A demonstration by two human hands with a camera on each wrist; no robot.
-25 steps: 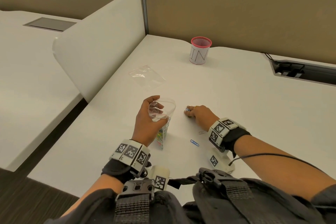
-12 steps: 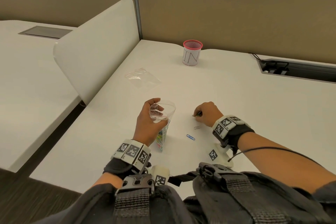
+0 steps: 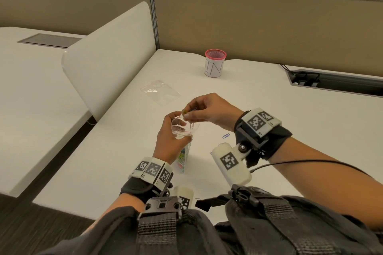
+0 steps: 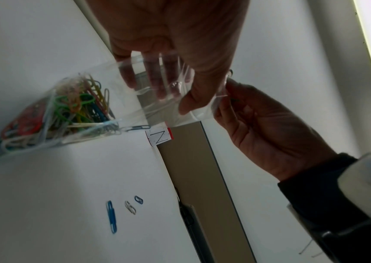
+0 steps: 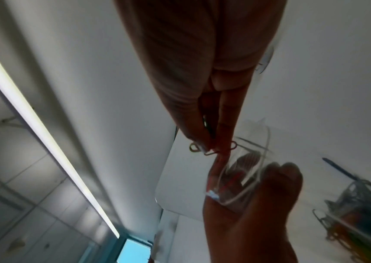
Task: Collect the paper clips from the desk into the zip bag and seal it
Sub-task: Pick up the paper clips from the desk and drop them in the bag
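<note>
Head view: we hold the zip bag point(image 3: 185, 130) upright over the desk point(image 3: 269, 114) in our left hand point(image 3: 170, 143), fingers curled round its upper part so the mouth stays spread into a round opening. The bag is clear plastic with a thin red line along the zip strip. Its lower part, which reaches down to the desk, is packed with a tangle of clips point(image 3: 183, 156) in green, yellow, red, blue and white.

Our right hand point(image 3: 209, 112) sits just above the mouth, thumb and fingertips pinched together on a few small clips point(image 3: 189, 111), one yellowish, one greenish. In the right wrist view these pinched clips point(image 5: 211, 150) stick out on both sides of the fingertips, right at the bag's rim.

Left wrist view: three loose clips lie on the desk near one another, a long blue clip point(image 4: 111, 216), a white clip point(image 4: 130, 207) and a short blue clip point(image 4: 139, 199). In the head view one blue clip shows just left of the right wrist.

Further off lies a second bag point(image 3: 160, 91), flat and clear, near the white divider point(image 3: 107, 58). A red-rimmed cup point(image 3: 215, 64) with a white label stands by the tan partition point(image 3: 269, 23).
</note>
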